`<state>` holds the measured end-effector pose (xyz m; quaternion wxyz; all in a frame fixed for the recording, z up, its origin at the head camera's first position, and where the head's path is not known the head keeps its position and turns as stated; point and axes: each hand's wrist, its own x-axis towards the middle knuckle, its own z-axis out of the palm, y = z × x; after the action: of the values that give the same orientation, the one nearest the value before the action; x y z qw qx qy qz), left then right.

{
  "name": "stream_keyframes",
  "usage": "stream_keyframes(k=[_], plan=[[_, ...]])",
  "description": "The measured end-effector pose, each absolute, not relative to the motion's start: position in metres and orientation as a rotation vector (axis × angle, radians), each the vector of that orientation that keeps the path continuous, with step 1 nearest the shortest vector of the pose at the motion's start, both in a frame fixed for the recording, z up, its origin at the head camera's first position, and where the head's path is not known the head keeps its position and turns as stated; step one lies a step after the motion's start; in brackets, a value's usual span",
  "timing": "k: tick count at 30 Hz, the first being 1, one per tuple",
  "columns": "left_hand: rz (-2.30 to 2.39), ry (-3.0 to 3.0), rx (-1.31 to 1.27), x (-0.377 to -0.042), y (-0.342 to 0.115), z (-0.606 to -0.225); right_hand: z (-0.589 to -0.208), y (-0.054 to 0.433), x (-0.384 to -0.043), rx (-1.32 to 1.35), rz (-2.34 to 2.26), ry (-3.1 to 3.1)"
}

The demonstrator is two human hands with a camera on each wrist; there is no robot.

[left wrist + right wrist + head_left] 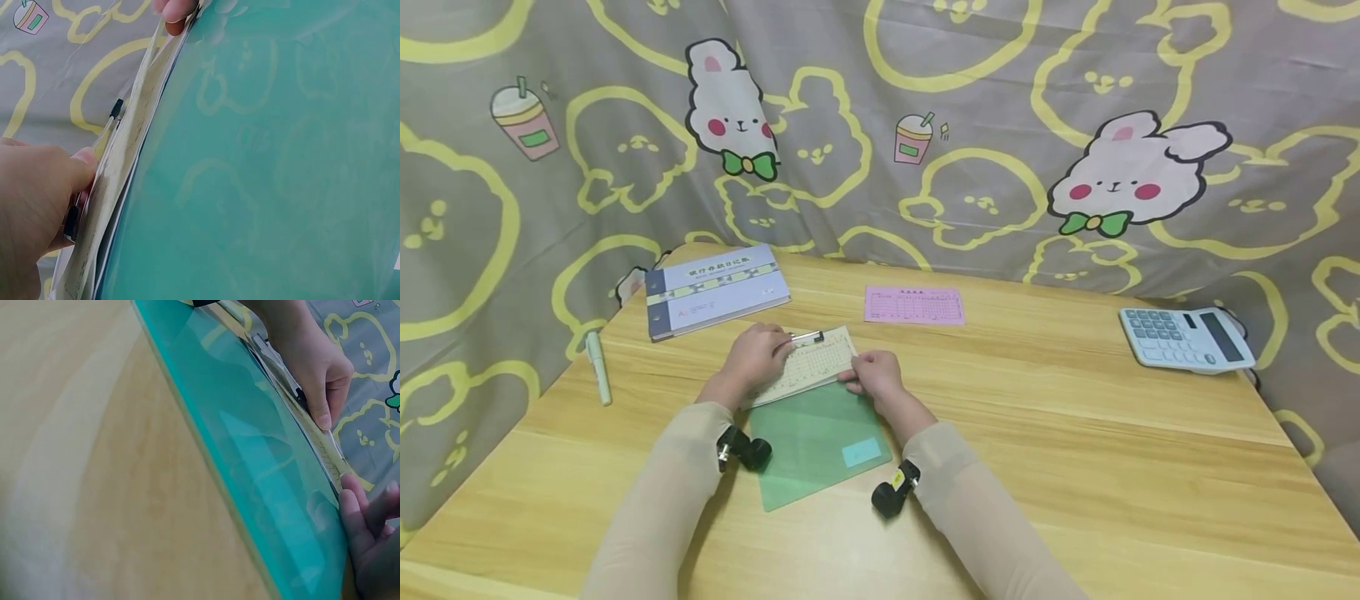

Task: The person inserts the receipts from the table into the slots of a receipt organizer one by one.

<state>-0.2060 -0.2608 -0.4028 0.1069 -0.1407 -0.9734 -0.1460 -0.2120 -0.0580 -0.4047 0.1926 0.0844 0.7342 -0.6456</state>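
Note:
A green clipboard [820, 446] with a pale blue label lies on the table, and cream printed forms [811, 367] cover its far part. At the forms' far edge is a metal clip [807, 337] with black ends. My left hand [756, 360] grips this clip, the thumb on its near side in the left wrist view. With curled fingers my right hand [877, 377] pinches the right edge of the forms. Both hands show in the right wrist view, the left hand [315, 369] above the right hand [378, 537]. The lower fingers of each hand are partly hidden.
A blue-grey ledger book [718, 292] lies at the back left, and a light green pen [598, 368] near the left edge. A pink printed slip [914, 305] lies behind the forms. A pale blue calculator [1186, 340] is at the right. A patterned curtain [850, 125] hangs behind the table.

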Motion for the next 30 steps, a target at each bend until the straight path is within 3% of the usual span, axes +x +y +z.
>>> stream_keyframes(k=[18, 30], plan=[[-0.463, -2.882, -0.344, -0.201, -0.259, -0.403, -0.407, -0.041, -0.210, 0.095, -2.019, 1.846], [-0.606, -2.831, -0.284, -0.202, -0.262, -0.408, -0.367, 0.019, -0.243, 0.029, -2.194, 1.774]])
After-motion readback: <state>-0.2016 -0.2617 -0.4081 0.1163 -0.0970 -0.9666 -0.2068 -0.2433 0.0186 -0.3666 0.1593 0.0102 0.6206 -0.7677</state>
